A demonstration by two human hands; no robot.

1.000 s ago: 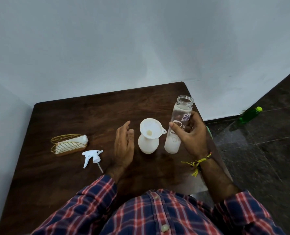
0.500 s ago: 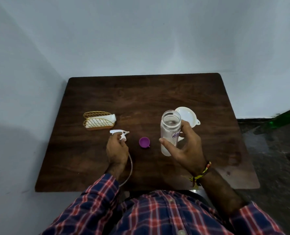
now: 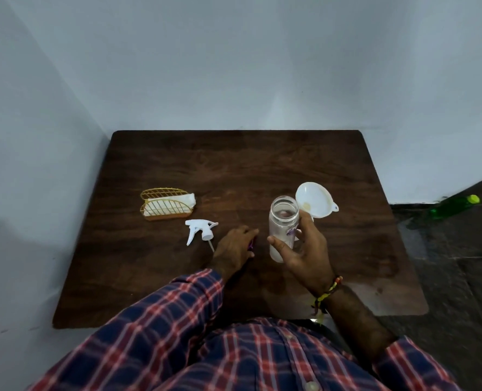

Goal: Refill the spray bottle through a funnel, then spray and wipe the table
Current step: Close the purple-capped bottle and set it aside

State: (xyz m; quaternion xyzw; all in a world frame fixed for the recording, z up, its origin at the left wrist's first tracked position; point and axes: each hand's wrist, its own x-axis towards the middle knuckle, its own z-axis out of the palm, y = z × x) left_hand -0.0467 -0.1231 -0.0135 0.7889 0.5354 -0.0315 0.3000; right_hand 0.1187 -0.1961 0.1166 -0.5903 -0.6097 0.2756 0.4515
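**Desk:** What does the coming move turn on?

**Photographer:** The clear bottle (image 3: 283, 228) stands upright on the wooden table (image 3: 177, 159), mouth open to the ceiling, long axis vertical. The right hand (image 3: 304, 249) wraps it from the near right side, thumb across the front, fingers curled round the back. The left hand (image 3: 234, 246) sits just left of the bottle, knuckles up, fingers curled over a small purple cap (image 3: 251, 245); only a sliver of it shows, so I cannot tell whether it is pinched or merely covered.

**Desk:** And the thing being refilled?

**Photographer:** The white funnel (image 3: 314, 201) sits just behind and right of the bottle, tilted, wide mouth toward the camera. The vessel under it is hidden by the bottle and the right hand. The spray head (image 3: 200, 231) lies on its side well left of the bottle, beyond the left hand, dip tube pointing toward the person.

**Desk:** Which hand is nearer that?

**Photographer:** The left, clearly. My reading: the left hand caps the bottle with what it covers.

**Desk:** Surface and room?

**Photographer:** Dark wood grain, a pale sheen near the front right corner. A gold wire holder (image 3: 166, 204) with a white cloth lies far left of the bottle. Plain grey walls meet in a corner; a green bottle (image 3: 454, 207) lies on the dark floor to the right.
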